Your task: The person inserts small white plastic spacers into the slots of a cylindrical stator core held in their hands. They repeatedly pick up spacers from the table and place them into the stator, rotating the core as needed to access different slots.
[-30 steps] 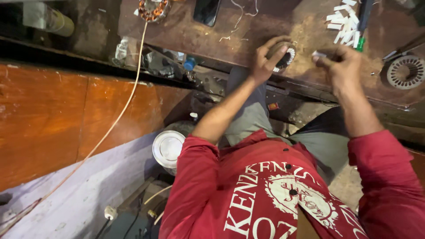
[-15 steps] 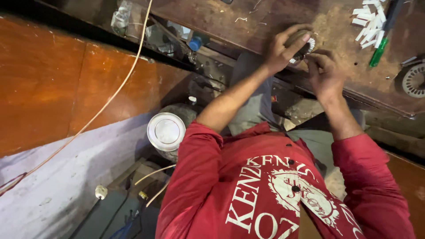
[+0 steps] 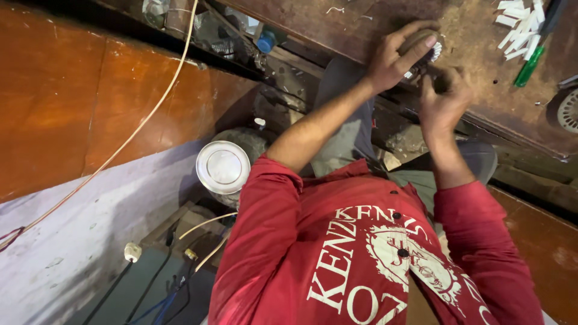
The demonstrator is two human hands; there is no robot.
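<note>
My left hand (image 3: 394, 57) grips a small round metal part (image 3: 428, 51) with a slotted pale core, holding it on the edge of the worn brown workbench (image 3: 361, 24). My right hand (image 3: 442, 105) is just below and to the right of that part, fingers curled and blurred by motion. Whether it holds anything is unclear. Both red sleeves reach up from my lap.
White strips (image 3: 518, 27) and a green pen (image 3: 528, 66) lie on the bench at the right, near a round slotted part (image 3: 569, 111). Below the bench are a white-lidded jar (image 3: 223, 167), a pale cable (image 3: 138, 126), a white plug (image 3: 132, 251) and clutter with a blue cap (image 3: 265, 41).
My right hand has come in from the right and now sits close under the round part. The left hand has kept its grip, and the view has tilted downwards.
</note>
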